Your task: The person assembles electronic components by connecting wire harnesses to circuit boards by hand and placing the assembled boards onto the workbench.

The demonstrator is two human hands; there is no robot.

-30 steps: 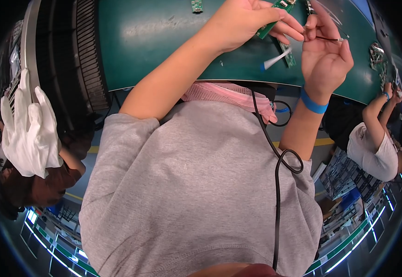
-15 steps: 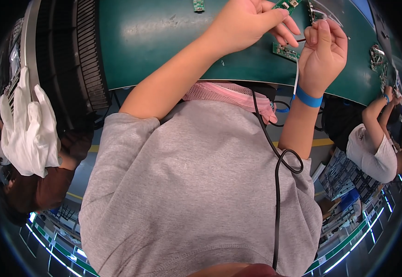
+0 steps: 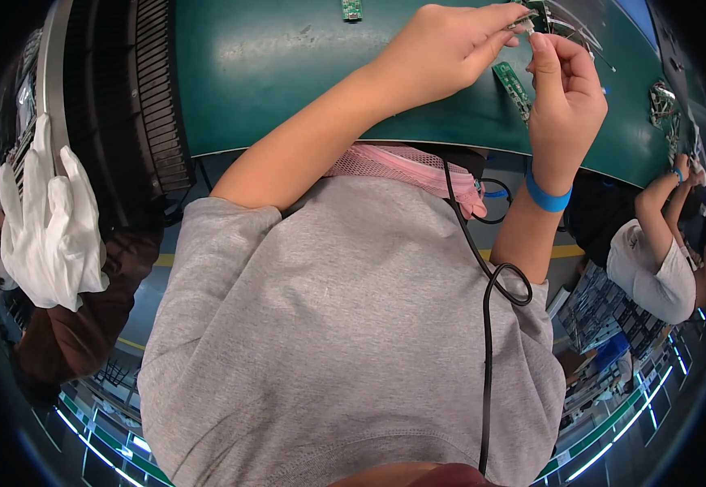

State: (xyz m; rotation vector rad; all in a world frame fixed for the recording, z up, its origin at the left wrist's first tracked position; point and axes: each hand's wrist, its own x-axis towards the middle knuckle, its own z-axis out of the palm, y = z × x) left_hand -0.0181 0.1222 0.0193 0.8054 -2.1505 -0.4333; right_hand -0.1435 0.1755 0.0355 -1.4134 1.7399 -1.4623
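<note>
My left hand reaches in from the left, its fingers and thumb closed on a small circuit board that is tilted nearly edge-on. Facing it, my right hand wears a blue wristband and pinches a small white connector against the board's edge. Whether the connector sits in a socket is too small to tell. Below the fingertips another green circuit board lies slanted on the table, partly hidden by my right hand.
On the green table a further green board lies at the far edge. Loose wires and more parts are on the right. A black ribbed conveyor borders the left. A co-worker's arm shows at right.
My left hand has turned the board from face-up to nearly edge-on. My right fingertips have come up to it with the connector. The board on the table has swung to a steeper slant.
</note>
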